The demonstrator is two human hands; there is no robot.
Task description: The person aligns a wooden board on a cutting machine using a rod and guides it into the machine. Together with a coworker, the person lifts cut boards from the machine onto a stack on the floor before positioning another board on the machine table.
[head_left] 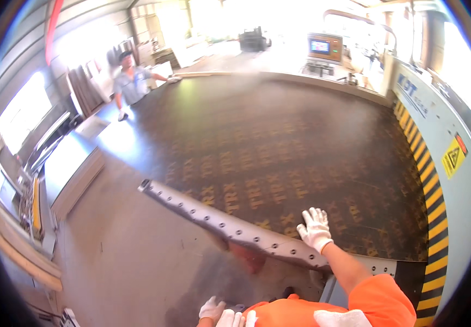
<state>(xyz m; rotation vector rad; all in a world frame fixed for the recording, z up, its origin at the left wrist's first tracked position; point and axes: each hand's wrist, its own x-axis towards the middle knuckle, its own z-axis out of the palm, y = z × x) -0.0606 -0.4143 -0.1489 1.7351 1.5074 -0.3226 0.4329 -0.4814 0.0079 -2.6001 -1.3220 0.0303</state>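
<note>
The fingers of my one right hand (315,230), in a white glove, are slightly spread and laid palm down on one big dark panel (257,158), near its closest edge. The panel stretches away from them, mostly toward 11 o'clock. At 8 o'clock is my one left hand (211,309), also gloved, off the panel; I cannot tell whether its fingers are spread or pressed together. One metal rail (239,231) with a single row of dark holes runs out between 9 and 10 o'clock. One black-and-yellow striped band (436,219) stands at 3 o'clock, one yellow warning sign (454,157) at 2. Farther off: one co-worker (133,82) at 10, one control screen (320,47) at 12.
</note>
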